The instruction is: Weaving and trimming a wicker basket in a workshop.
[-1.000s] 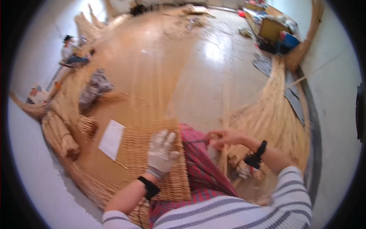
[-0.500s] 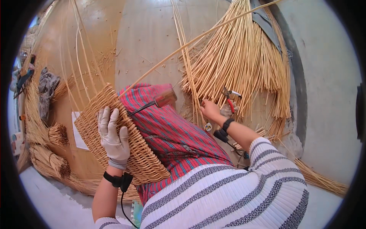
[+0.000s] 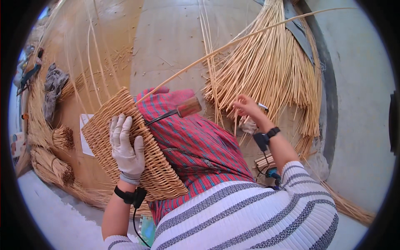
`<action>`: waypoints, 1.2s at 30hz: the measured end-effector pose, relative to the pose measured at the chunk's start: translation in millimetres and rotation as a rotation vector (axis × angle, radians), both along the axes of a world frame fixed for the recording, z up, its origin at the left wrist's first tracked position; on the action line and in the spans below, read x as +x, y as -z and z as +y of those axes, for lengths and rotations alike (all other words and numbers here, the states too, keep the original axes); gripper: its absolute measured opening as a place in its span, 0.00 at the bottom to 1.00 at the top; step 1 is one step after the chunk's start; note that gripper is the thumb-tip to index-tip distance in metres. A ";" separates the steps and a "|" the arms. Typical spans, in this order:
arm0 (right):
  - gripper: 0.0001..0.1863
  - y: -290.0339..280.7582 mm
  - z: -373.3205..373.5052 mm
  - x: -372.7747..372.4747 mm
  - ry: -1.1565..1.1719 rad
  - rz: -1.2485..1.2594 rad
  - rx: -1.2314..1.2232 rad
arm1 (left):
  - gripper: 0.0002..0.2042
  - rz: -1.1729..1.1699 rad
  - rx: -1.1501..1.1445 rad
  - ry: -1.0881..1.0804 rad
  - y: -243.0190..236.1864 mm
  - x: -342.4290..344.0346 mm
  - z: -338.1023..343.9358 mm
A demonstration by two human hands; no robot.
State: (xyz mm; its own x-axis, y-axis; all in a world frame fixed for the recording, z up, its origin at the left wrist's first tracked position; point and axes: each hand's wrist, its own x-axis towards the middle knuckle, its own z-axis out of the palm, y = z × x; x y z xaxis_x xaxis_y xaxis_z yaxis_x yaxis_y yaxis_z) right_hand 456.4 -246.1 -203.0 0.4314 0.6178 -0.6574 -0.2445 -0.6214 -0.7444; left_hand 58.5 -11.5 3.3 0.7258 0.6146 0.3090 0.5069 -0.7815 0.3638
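Note:
My left hand, in a white glove, lies flat with fingers spread on a woven wicker panel that rests on my lap, which is covered in red plaid cloth. My right hand reaches into the lower ends of a big fan of pale willow rods and pinches one thin rod that hangs below the fingers. A tool with a wooden handle and a dark metal shaft lies on the plaid cloth between the hands. One long rod runs from the panel's top edge up to the right.
Tied bundles of willow lie along the left, with a grey cloth and a white sheet on the wooden floor. Loose rods arch across it. A grey concrete surface runs along the right.
The view has swung from the open floor toward the rod bundle. My right hand left the lap and went up into the rods. My left hand stays on the panel.

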 end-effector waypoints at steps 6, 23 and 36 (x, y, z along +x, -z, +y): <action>0.09 -133.9 47.9 -11.1 0.509 0.404 0.749 | 0.27 -0.014 -0.036 0.009 -3.3 3.0 5.2; 0.09 -228.7 123.2 -63.4 -0.358 -0.090 0.584 | 0.44 0.050 -0.062 -0.029 -7.9 -4.2 22.1; 0.21 -255.8 178.4 -107.5 -1.205 -0.551 0.462 | 0.45 0.082 -0.038 0.005 -1.8 -1.2 30.2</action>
